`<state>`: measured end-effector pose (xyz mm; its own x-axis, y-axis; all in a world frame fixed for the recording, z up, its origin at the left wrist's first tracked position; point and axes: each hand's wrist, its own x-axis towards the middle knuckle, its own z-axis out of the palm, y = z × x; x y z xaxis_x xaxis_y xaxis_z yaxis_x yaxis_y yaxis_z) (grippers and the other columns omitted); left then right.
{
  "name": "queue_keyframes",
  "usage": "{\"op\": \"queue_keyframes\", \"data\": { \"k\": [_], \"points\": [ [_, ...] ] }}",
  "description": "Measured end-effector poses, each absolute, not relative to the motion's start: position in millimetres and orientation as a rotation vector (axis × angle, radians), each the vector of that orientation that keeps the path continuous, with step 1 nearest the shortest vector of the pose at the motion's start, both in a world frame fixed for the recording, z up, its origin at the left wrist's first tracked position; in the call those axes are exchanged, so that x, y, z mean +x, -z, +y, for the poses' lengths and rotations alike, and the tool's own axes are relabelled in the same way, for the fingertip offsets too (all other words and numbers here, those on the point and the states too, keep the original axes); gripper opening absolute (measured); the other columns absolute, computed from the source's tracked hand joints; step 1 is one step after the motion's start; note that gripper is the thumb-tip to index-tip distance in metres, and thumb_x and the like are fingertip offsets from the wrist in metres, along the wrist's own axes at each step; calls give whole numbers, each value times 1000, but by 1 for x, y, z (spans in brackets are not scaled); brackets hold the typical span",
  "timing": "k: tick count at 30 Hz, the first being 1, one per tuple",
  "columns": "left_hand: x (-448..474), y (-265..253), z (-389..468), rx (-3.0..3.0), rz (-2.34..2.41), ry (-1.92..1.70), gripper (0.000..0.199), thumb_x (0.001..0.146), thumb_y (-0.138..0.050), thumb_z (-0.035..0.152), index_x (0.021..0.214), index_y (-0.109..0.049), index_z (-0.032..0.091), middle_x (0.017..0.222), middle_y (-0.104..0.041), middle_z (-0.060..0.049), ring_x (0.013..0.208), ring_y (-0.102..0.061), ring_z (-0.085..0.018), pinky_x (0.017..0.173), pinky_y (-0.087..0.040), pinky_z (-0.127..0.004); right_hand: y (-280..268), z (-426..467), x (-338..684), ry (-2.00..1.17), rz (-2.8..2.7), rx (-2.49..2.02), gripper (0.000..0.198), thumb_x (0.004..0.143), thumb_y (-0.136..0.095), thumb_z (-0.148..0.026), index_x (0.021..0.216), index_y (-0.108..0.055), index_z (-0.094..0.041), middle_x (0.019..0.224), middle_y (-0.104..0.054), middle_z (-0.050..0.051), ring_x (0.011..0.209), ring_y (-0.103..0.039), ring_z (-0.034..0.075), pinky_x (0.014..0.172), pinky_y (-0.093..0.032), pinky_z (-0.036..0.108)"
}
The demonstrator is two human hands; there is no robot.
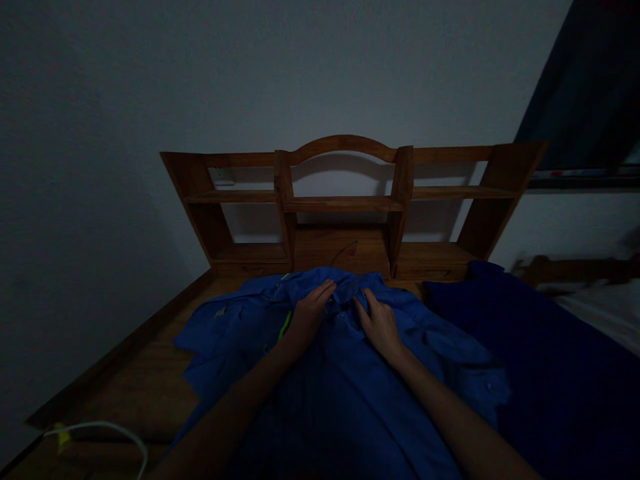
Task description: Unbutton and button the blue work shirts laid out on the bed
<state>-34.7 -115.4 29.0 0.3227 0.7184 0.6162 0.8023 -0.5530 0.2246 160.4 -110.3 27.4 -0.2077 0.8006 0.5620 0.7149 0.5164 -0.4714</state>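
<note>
A blue jacket with bright green trim lies spread and creased over a wooden desk. Near its upper middle, my left hand rests on the cloth, fingers close together and bent into the folds; its thumb is hardly visible. Just to the right, my right hand pinches a fold of the same jacket between thumb and fingers. A narrow strip of bunched cloth separates the two hands. On the left of the jacket a small pale label shows, and a round button sits by its right edge.
Behind the jacket stands a wooden shelf unit against the pale wall. Dark blue cloth covers the right side. A white cable with a yellow piece curves at the lower left. A dark curtain hangs upper right. The room is dim.
</note>
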Motion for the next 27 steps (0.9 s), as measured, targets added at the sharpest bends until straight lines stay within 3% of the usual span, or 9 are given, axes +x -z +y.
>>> {"op": "queue_keyframes", "data": {
  "k": [7,12,18,22,27],
  "points": [
    [-19,-39,-118,-2543,-1087,981,54,84,-38,6,136,-31,19,144,-30,-9,135,-21,-22,109,-31,-46,-27,-110,160,-160,-1895,-1237,38,93,-31,-41,122,-44,-20,86,-67,6,71,-64,19,62,-42,24],
    [-17,-36,-117,-2534,-1079,1000,44,89,-42,21,133,-35,19,130,-47,-11,126,-37,-22,103,-37,-45,-26,-111,158,-237,-1979,-1140,36,93,-33,-40,121,-46,-21,87,-67,6,76,-65,19,67,-43,24],
    [-27,-32,-114,-2491,-1208,919,31,89,-43,23,119,-50,20,109,-60,-7,105,-55,-20,91,-47,-38,-25,-114,157,-251,-2125,-1095,29,93,-35,-40,107,-53,-22,80,-67,4,71,-64,17,64,-42,22],
    [-31,-34,-121,-2507,-1266,928,34,90,-41,18,123,-47,23,114,-59,-5,103,-56,-17,84,-50,-31,-28,-116,157,-214,-2088,-1127,31,93,-35,-42,105,-54,-21,76,-67,3,68,-64,17,62,-41,21],
    [-31,-30,-122,-2521,-1266,1009,36,90,-37,14,124,-45,22,122,-54,-6,110,-53,-16,86,-50,-29,-32,-119,157,-186,-2004,-1147,38,92,-37,-44,122,-45,-22,81,-68,3,66,-65,17,60,-42,22]
  ]
}}
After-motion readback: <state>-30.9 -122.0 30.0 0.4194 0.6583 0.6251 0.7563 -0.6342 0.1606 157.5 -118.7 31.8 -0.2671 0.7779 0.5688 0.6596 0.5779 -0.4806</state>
